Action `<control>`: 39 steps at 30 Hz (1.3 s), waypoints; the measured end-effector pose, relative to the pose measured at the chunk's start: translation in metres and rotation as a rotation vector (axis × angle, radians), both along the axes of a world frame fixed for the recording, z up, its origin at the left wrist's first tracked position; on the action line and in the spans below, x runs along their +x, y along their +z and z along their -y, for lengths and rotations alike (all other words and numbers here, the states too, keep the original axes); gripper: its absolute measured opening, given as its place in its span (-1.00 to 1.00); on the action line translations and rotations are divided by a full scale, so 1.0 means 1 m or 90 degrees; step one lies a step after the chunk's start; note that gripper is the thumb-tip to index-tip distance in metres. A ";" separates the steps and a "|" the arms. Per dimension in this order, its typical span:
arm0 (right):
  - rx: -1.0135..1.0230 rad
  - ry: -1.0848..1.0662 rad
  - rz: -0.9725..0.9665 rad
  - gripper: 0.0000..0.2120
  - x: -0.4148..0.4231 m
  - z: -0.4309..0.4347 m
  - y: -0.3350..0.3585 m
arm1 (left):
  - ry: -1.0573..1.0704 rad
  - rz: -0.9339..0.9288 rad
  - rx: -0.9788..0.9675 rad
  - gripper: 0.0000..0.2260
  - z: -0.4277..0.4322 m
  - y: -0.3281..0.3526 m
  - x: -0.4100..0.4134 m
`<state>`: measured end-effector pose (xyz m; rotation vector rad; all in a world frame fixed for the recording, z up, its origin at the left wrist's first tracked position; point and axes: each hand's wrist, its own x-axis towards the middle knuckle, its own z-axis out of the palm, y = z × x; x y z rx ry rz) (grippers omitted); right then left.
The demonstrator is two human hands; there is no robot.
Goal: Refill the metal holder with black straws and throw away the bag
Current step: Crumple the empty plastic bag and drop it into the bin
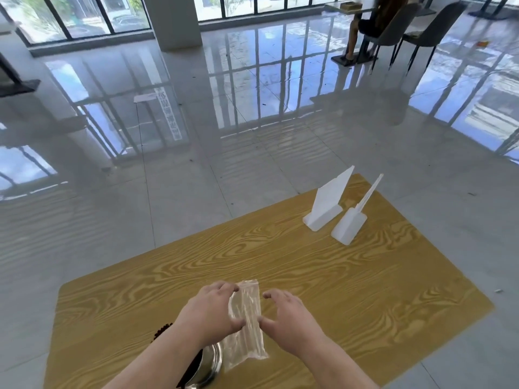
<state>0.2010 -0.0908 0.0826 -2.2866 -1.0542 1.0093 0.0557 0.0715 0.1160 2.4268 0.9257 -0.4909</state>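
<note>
A clear, empty-looking plastic bag (pixel 246 321) is held above the near part of the wooden table (pixel 309 276). My left hand (pixel 213 310) pinches its left edge between thumb and fingers. My right hand (pixel 286 315) is just right of the bag with spread fingers, its thumb touching or nearly touching the bag's edge. Under my left forearm stands the round metal holder (pixel 210 366), with the dark ends of black straws (pixel 161 331) showing to the left of the arm. Most of the holder is hidden by my arm.
Two white plastic sign stands (pixel 327 204) (pixel 351 223) sit at the table's far right. Glossy tiled floor (pixel 196 164) surrounds the table. A person sits on a chair (pixel 393 26) at another table far back right, beside a pillar (pixel 177 21) and windows.
</note>
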 end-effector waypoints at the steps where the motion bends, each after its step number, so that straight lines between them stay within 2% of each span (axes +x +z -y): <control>1: -0.007 0.005 -0.009 -0.39 0.004 -0.003 -0.005 | 0.000 -0.016 0.002 -0.24 -0.001 -0.004 0.005; 10: -0.091 0.035 -0.107 -0.38 0.017 -0.011 -0.059 | 0.015 -0.181 -0.058 -0.26 0.003 -0.054 0.036; 18: -0.136 -0.021 -0.327 -0.34 0.014 -0.001 -0.097 | 0.013 -0.307 -0.113 -0.26 0.022 -0.081 0.048; 21: -0.117 -0.064 -0.393 -0.38 0.011 -0.006 -0.111 | 0.009 -0.304 -0.137 -0.33 0.031 -0.089 0.053; 26: -0.089 -0.135 -0.456 -0.68 0.003 -0.014 -0.126 | 0.006 -0.269 -0.185 -0.46 0.043 -0.099 0.057; 29: -0.056 -0.182 -0.510 -0.81 0.010 -0.011 -0.121 | 0.017 -0.241 -0.198 -0.43 0.047 -0.096 0.056; 31: -0.015 -0.235 -0.524 -0.79 0.019 -0.007 -0.108 | 0.036 -0.223 -0.191 -0.38 0.046 -0.092 0.054; 35: 0.096 -0.352 -0.587 -0.92 0.039 0.000 -0.071 | 0.102 -0.162 -0.174 -0.29 0.040 -0.073 0.047; 39: 0.173 -0.420 -0.603 -0.88 0.047 0.004 -0.024 | 0.213 -0.057 -0.241 -0.13 0.038 -0.044 0.044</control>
